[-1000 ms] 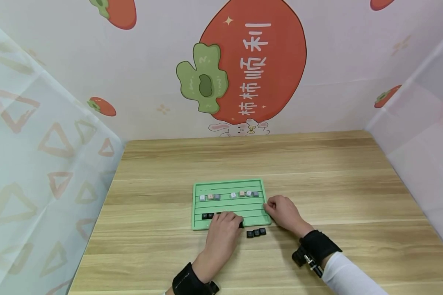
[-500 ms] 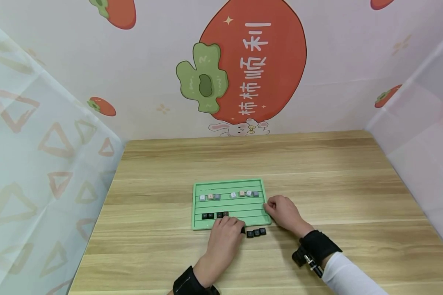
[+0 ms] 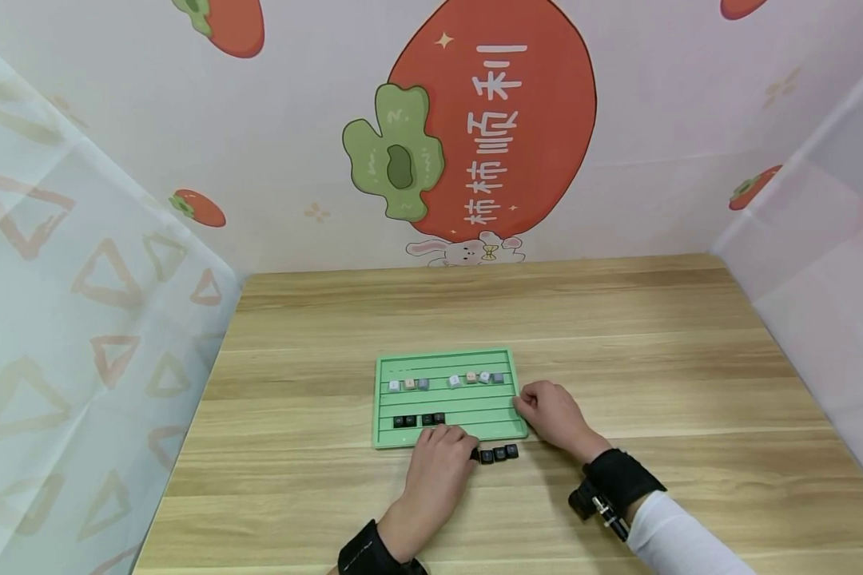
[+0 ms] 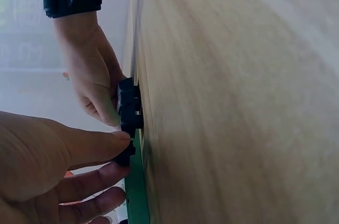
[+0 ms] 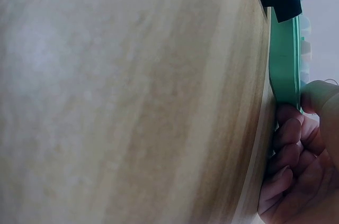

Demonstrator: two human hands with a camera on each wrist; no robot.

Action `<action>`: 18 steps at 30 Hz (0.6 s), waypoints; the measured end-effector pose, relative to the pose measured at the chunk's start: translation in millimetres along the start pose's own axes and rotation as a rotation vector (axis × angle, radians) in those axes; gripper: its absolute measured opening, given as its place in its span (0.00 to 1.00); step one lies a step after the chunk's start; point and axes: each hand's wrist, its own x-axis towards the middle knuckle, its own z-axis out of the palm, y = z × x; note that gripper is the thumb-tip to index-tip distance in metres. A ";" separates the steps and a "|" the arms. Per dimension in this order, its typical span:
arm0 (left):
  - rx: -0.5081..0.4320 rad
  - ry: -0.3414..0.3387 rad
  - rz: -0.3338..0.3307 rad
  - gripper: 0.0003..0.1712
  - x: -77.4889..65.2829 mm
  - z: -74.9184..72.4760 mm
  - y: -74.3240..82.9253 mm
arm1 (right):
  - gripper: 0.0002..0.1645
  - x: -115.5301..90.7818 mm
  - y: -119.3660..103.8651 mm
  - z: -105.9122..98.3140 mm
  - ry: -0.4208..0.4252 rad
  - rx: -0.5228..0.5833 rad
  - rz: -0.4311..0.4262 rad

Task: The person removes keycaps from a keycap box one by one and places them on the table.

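A green ridged tray (image 3: 460,405) lies on the table, bearing several pale keycaps (image 3: 455,382) along an upper groove and several black keycaps (image 3: 405,421) lower down. My left hand (image 3: 439,467) is just off the tray's front edge. In the left wrist view, its thumb and forefinger pinch a black keycap (image 4: 125,156) at the end of a short row of other black keycaps (image 3: 499,454) on the tabletop. At the tray's right side, my right hand (image 3: 555,415) grips the edge between thumb and curled forefinger, as the right wrist view shows at the tray's corner (image 5: 286,70).
The wooden table (image 3: 295,479) extends around the tray on all sides. A printed backdrop (image 3: 295,144) stands behind it, with pale sheets (image 3: 101,319) hanging at both sides.
My left hand has drawn slightly back and right from over the tray, bringing its black keycap beside the loose row and uncovering the tray's black keycaps. The right hand has stayed put.
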 end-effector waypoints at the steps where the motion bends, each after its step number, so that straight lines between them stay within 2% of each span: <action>1: 0.002 -0.003 -0.001 0.12 0.0 -0.1 0.1 | 0.25 0.0 0.1 -0.1 -0.002 0.001 0.000; 18: 0.009 -0.022 -0.002 0.12 -0.9 3.2 0.1 | 0.25 1.1 1.4 -0.4 -0.019 0.001 0.008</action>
